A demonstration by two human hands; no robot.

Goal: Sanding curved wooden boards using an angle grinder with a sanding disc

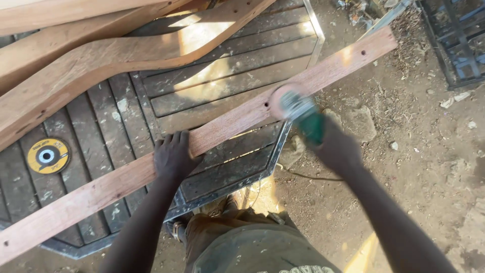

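Note:
A long reddish wooden plank (101,189) lies slantwise across a dark slatted metal panel (227,65), running from lower left to upper right. My left hand (173,154) presses down on the plank near its middle, fingers spread over its top. My right hand (337,147) grips a green angle grinder (303,117), whose spinning disc (283,100) is blurred and rests on the plank's surface further right.
Curved wooden pieces (101,60) lie across the panel's upper left. A yellow grinding disc (47,155) sits on the slats at left. Dirt ground with stones and wood shavings (414,141) spreads to the right, with a dark metal frame (454,40) at the top right corner.

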